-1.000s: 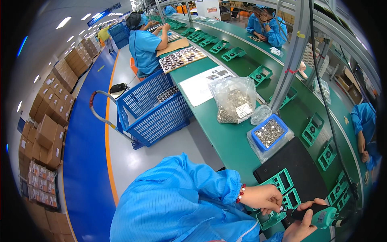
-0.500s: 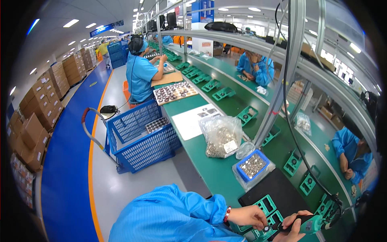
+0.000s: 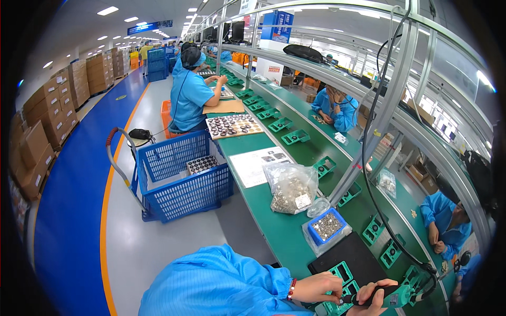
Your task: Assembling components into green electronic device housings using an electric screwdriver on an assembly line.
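Note:
My right hand (image 3: 370, 299) is wrapped round an electric screwdriver (image 3: 399, 298) with a black grip and green body, its cable rising from the back end. The driver's tip points left, over green plastic housings (image 3: 340, 269) near the front of the bench. Close to that tip, my left hand (image 3: 316, 287) has its fingers pinched together over a housing; what lies between them is too small to make out. A red beaded bracelet circles the left wrist. Beneath the housings lies a black mat (image 3: 350, 254).
Beyond the mat stand a blue tray (image 3: 313, 231) of small metal parts and a clear bag (image 3: 292, 187) of similar pieces. Green housings (image 3: 281, 124) line the conveyor. A metal frame post (image 3: 363, 142) rises at right; a blue crate (image 3: 184, 192) stands left. Co-workers sit along both sides.
The view has shifted slightly, and another blue sleeve has entered at the lower right. Both hands stay at the housings, the screwdriver still in the right.

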The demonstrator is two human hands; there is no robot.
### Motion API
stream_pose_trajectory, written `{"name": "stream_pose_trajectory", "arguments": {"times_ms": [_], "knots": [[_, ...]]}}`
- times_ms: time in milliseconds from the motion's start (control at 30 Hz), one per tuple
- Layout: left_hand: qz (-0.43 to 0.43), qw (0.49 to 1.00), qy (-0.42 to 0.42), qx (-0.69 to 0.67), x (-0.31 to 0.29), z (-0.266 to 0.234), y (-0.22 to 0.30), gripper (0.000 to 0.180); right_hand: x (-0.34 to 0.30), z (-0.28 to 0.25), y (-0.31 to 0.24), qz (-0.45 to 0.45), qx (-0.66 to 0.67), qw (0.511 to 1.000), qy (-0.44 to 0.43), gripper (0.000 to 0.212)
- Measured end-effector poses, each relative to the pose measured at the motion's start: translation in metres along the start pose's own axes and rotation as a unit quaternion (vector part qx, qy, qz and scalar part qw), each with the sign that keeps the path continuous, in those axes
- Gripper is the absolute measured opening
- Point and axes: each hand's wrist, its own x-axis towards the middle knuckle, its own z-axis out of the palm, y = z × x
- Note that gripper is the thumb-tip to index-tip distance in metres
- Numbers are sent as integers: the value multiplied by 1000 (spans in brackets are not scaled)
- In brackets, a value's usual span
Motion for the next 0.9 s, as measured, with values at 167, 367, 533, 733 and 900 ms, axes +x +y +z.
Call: {"name": "stream_pose_trajectory", "arguments": {"times_ms": [167, 367, 533, 733, 900], "knots": [[89, 991, 23, 95, -7, 3, 2, 15, -4, 6, -2, -23, -20, 1000, 5, 18], [146, 980, 67, 116, -9, 4, 8, 15, -9, 8, -6, -26, -40, 999, 11, 17], [134, 982, 59, 122, -12, 6, 9, 16, -10, 7, -5, -4, -37, 999, -2, 17], [149, 972, 69, 169, -13, 9, 8, 17, -7, 9, -6, 6, -51, 999, -17, 16], [138, 975, 74, 156, -14, 10, 9, 18, -7, 10, -6, 10, -59, 998, 5, 17]]}}
